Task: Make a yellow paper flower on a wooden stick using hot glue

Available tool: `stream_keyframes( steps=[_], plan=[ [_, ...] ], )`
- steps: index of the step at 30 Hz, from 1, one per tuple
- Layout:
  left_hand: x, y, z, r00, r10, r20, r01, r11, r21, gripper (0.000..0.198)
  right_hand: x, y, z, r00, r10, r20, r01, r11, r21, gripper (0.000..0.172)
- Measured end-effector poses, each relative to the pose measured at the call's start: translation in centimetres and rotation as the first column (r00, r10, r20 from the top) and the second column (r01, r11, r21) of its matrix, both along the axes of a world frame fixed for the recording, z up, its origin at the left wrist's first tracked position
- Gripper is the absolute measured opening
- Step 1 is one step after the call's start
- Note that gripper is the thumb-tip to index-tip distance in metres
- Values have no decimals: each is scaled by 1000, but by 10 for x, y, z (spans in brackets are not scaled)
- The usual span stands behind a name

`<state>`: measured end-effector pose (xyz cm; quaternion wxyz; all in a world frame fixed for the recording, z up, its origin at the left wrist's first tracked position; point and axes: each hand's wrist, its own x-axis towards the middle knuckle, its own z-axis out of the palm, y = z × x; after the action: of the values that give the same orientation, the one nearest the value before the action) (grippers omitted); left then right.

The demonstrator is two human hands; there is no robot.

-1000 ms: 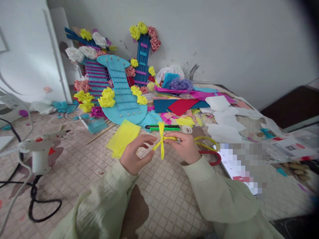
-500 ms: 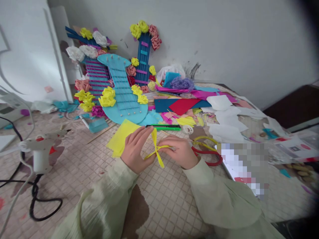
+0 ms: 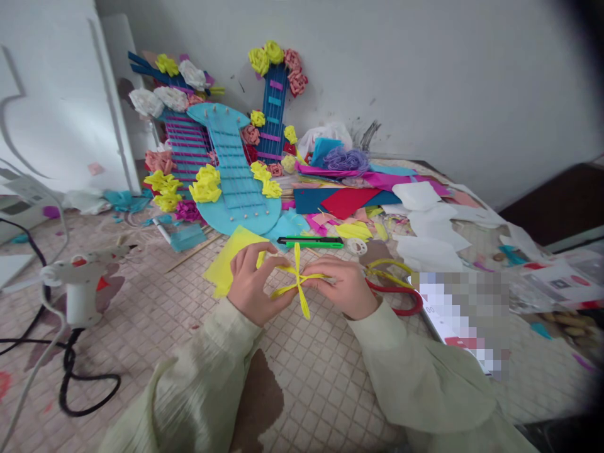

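Between my hands is a yellow crepe-paper piece (image 3: pixel 299 278), gathered at its middle with narrow arms spreading out like a star. My left hand (image 3: pixel 253 283) pinches its left arms, thumb on the lower one and fingers at the upper one. On the other side, my right hand (image 3: pixel 343 284) grips the right arm between thumb and curled fingers. Flat yellow paper sheets (image 3: pixel 229 267) lie partly behind my left hand. Just beyond both hands rests a green and black utility knife (image 3: pixel 311 241). Scissors with red and yellow handles (image 3: pixel 401 301) are beside my right hand.
A white glue gun (image 3: pixel 80 283) with a black cable stands at the left. Blue guitar-shaped crafts (image 3: pixel 231 163) with paper flowers lean against the wall. Paper scraps (image 3: pixel 353 231) and white sheets (image 3: pixel 431 223) cover the back right. A phone (image 3: pixel 448 321), partly blurred, lies at the right.
My left fingers have bent down from a raised position onto an upper left arm of the yellow piece. That arm now shows spread out to the left. My right hand has barely moved.
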<state>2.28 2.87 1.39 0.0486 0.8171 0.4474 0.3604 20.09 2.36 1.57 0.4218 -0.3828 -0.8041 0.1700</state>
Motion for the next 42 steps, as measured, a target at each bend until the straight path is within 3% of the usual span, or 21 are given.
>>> stream_keyframes(
  steps=[7, 13, 25, 30, 36, 42],
  plan=[
    [1, 0, 3, 989, -123, 82, 134, 980, -147, 29, 1, 0, 1, 1000, 4, -10, -4, 1000, -22, 7],
    [1, 2, 1, 969, -175, 173, 195, 975, -104, 22, 0, 1, -1, 999, -11, -50, 10, 1000, -15, 6],
    [-1, 1, -2, 955, -139, 261, 193, 962, -195, 17, 0, 0, -2, 998, -6, -70, 4, 1000, -27, 7],
    [1, -1, 0, 957, -162, 241, 201, 968, -151, 24, 0, 1, -1, 998, -6, -68, 4, 999, -37, 8],
    [0, 1, -1, 938, -213, 273, 249, 963, -104, 17, -1, 0, -1, 997, -22, -77, 20, 999, -29, 10],
    [0, 0, -1, 942, -168, 292, 227, 957, -182, 13, -1, -2, -1, 997, -14, -71, 11, 999, -47, 12]
  ],
)
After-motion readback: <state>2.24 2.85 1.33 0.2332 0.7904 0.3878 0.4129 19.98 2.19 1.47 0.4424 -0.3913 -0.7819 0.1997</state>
